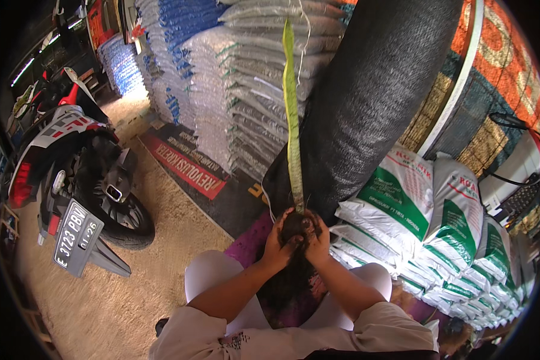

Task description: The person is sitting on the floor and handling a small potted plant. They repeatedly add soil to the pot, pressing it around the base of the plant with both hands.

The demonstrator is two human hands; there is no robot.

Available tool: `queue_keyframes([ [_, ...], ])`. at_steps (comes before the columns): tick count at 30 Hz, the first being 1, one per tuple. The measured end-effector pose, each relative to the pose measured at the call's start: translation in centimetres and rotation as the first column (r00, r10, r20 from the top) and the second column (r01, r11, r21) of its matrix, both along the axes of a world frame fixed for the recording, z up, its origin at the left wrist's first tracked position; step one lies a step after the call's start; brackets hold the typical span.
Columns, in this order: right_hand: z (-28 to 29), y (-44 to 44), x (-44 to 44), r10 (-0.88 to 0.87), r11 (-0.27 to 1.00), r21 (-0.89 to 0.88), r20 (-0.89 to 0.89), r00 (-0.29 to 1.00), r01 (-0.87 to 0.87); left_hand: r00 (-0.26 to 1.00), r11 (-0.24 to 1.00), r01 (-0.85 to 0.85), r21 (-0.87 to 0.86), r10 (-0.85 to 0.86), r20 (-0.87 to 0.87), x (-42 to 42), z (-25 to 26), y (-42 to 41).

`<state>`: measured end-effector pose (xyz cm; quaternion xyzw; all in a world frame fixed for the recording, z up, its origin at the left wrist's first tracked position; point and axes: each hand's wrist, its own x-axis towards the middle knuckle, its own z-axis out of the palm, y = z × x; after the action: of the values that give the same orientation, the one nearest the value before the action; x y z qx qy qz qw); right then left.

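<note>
Between my two hands is a dark ball of soil (293,227) at the base of a snake plant leaf (292,121). The long yellow-green leaf stands upright above it. My left hand (279,238) cups the ball from the left, its fingers smeared with soil. From the right, my right hand (316,236) presses against the same ball, its fingers soiled too. Below the hands lies dark loose soil (281,285) on a purple sheet (247,238), between my knees.
Behind the leaf leans a big roll of black shade netting (369,99), beside stacked filled sacks (261,103). White and green sacks (396,198) are piled at right. A motorcycle (85,166) is parked at left on the sandy floor (162,234). A printed banner (184,166) lies ahead.
</note>
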<state>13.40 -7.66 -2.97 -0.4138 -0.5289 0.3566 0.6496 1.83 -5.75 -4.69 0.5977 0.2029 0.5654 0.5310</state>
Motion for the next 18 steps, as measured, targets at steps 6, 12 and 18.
queue_keyframes([
  [6,-0.3,-0.1,0.3,0.104,0.994,-0.011,-0.152,0.983,-0.107,0.956,0.941,0.188,-0.282,-0.110,0.270,-0.3,-1.2,1.9],
  [12,-2.4,1.1,-0.5,0.122,0.968,0.193,0.183,0.975,-0.158,0.909,0.863,0.230,-0.450,-0.026,0.415,-0.2,-3.4,2.1],
  [18,-1.3,1.9,-1.4,-0.099,0.982,0.188,0.558,0.824,-0.009,0.969,0.822,-0.030,-0.568,0.163,0.184,-0.8,-2.4,1.9],
])
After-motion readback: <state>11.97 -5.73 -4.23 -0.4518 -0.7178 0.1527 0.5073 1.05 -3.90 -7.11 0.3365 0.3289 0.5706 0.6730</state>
